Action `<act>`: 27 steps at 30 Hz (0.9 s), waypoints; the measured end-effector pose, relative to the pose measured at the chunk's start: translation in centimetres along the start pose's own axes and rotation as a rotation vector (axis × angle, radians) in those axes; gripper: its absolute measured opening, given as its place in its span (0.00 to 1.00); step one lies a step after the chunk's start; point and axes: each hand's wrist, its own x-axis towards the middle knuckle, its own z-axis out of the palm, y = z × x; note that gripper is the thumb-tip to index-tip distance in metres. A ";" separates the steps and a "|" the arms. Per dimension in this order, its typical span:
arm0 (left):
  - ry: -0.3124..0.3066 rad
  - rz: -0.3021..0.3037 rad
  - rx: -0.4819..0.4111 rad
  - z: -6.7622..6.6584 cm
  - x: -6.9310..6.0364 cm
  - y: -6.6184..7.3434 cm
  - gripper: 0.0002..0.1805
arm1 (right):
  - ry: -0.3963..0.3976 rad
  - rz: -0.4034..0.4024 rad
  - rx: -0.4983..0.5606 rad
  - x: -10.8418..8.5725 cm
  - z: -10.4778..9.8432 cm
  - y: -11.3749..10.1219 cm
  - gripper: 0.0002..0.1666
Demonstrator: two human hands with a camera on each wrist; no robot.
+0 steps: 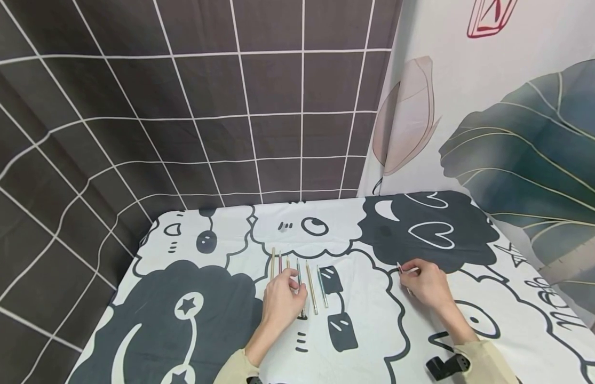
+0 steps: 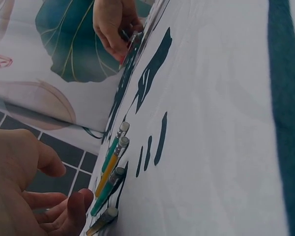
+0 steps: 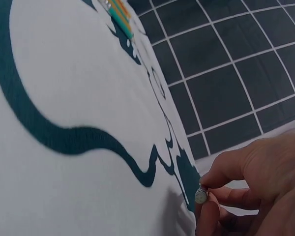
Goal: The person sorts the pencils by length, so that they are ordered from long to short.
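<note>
Several pencils lie side by side on the cloth in the head view, among them a yellow pencil (image 1: 311, 288) and a teal pencil (image 1: 323, 288). Over the left part of this row is my left hand (image 1: 283, 301), hiding parts of some pencils. Its thumb and loosely bent fingers stand apart in the left wrist view, beside the eraser ends, with nothing between them. Farther right, my right hand (image 1: 429, 285) pinches a slim pencil (image 1: 399, 268) between thumb and fingers. The right wrist view shows that pencil's pale eraser end (image 3: 201, 195); most of its shaft is hidden.
A white cloth with dark cartoon drawings (image 1: 220, 314) covers the table. Behind it hangs a dark curtain with white grid lines (image 1: 273, 133). A leaf-patterned curtain (image 1: 470, 90) hangs at the right. A small black device (image 1: 446, 367) sits at the right wrist.
</note>
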 end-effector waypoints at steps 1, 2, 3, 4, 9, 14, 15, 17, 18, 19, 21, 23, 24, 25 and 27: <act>0.000 0.001 0.001 0.0 0.0 0.0 0.13 | -0.001 -0.005 0.007 0.0 0.1 -0.1 0.10; -0.001 0.002 0.002 0.0 0.0 0.0 0.13 | -0.003 -0.009 0.013 -0.1 0.2 -0.3 0.10; -0.001 0.002 0.002 0.0 0.0 0.0 0.13 | -0.005 -0.010 0.019 -0.1 0.3 -0.4 0.10; -0.002 0.002 0.002 0.0 0.0 0.0 0.13 | -0.006 -0.012 0.024 -0.1 0.4 -0.6 0.10; -0.005 0.001 -0.003 0.0 0.0 0.0 0.13 | -0.019 -0.015 0.038 -0.4 0.9 -1.5 0.10; -0.008 0.001 -0.008 0.0 -0.1 -0.1 0.14 | -0.035 -0.014 0.053 -0.5 1.6 -2.3 0.08; -0.009 0.000 -0.009 0.0 -0.1 0.0 0.14 | -0.039 -0.016 0.056 -0.5 1.8 -2.4 0.08; -0.011 0.000 -0.014 0.0 -0.1 0.0 0.14 | -0.045 -0.016 0.061 -0.6 2.1 -2.7 0.07; -0.012 0.001 -0.017 -0.1 -0.1 0.0 0.14 | -0.052 -0.015 0.066 -0.6 2.3 -2.9 0.07; -0.013 0.003 -0.019 -0.1 -0.1 0.0 0.14 | -0.056 -0.015 0.070 -0.7 2.4 -3.0 0.07; -0.014 0.010 -0.022 -0.1 -0.2 0.0 0.13 | -0.061 -0.019 0.074 -0.8 2.7 -3.3 0.08; -0.015 0.016 -0.023 0.0 -0.2 0.0 0.12 | -0.067 -0.024 0.081 -0.9 3.0 -3.6 0.08; -0.015 0.019 -0.025 0.0 -0.2 0.0 0.12 | -0.071 -0.028 0.083 -0.9 3.1 -3.7 0.09; -0.015 0.022 -0.023 0.0 -0.2 0.0 0.12 | -0.073 -0.033 0.085 -1.0 3.2 -3.8 0.08; -0.014 0.027 -0.023 0.0 -0.2 -0.1 0.11 | -0.082 -0.031 0.091 -1.0 3.4 -4.1 0.09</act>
